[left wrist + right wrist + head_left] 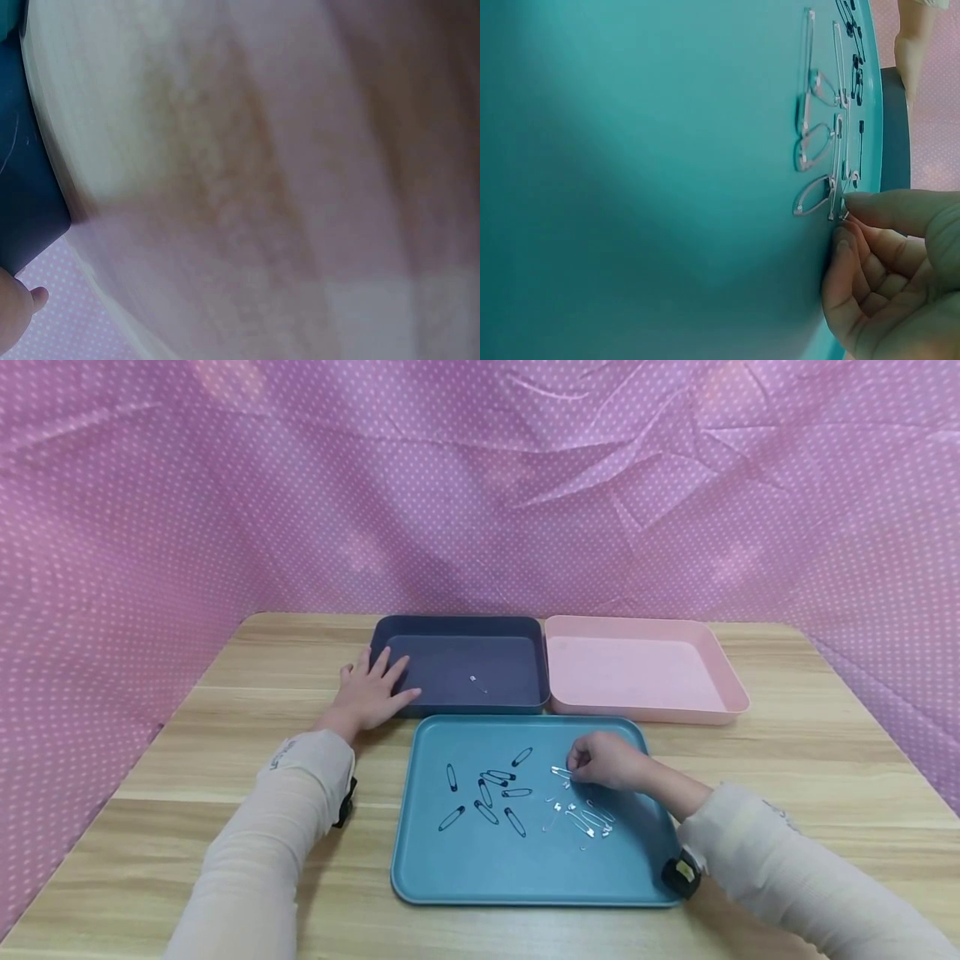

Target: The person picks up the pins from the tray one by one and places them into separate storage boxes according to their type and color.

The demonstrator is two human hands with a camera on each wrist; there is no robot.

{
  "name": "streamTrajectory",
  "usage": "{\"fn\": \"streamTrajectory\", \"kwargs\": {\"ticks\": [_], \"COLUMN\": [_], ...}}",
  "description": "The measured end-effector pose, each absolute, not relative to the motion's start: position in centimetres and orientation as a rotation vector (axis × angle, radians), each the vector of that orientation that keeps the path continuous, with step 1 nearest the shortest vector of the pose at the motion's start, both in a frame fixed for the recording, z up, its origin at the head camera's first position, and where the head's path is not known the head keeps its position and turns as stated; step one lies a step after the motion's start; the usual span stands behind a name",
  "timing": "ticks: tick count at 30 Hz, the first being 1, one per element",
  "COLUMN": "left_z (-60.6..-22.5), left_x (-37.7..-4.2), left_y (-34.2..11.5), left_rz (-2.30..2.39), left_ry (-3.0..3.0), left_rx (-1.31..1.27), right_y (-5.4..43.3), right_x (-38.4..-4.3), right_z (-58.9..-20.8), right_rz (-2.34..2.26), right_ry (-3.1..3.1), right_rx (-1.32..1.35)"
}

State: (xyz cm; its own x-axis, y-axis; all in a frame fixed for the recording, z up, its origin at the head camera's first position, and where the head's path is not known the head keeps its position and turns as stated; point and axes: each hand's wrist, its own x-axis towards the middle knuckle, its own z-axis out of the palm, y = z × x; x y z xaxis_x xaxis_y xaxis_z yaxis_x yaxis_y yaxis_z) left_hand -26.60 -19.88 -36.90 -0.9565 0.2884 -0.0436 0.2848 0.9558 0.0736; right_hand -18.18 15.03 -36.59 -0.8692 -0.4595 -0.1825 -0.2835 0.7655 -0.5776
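Observation:
My right hand (606,760) is over the right half of a teal tray (517,877), thumb and fingertips pinching a silver safety pin (559,772). In the right wrist view the curled fingers of that hand (892,262) hide most of the pin. Just in front of it lie several silver safety pins (579,824). To their left, several black safety pins (514,822) are scattered on the same tray. My left hand (367,695), fingers spread, rests at the left rim of a navy tray (457,708). Inside the navy tray is one silver safety pin (478,684).
A pink tray (637,672) stands at the back right, side by side with the navy one. The teal tray lies in front of both on a wooden table (225,760). Dotted pink cloth (450,485) hangs behind and at the sides.

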Motion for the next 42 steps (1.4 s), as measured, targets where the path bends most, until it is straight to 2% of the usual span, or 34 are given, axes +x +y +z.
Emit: {"fn": "streamTrajectory", "kwargs": {"ticks": [26, 42], "left_z": [-36.8, -37.0], "left_x": [-26.7, -26.8], "left_y": [-20.1, -20.2], "left_rz": [0.091, 0.101], "left_ry": [3.040, 3.048], "left_rx": [0.450, 0.462], "right_y": [14.9, 13.4], "right_x": [-19.0, -20.2], "right_z": [-36.6, -36.1], "right_rz": [-0.974, -1.294], "right_ry": [2.511, 2.381], "right_rx": [-0.574, -0.536]}}
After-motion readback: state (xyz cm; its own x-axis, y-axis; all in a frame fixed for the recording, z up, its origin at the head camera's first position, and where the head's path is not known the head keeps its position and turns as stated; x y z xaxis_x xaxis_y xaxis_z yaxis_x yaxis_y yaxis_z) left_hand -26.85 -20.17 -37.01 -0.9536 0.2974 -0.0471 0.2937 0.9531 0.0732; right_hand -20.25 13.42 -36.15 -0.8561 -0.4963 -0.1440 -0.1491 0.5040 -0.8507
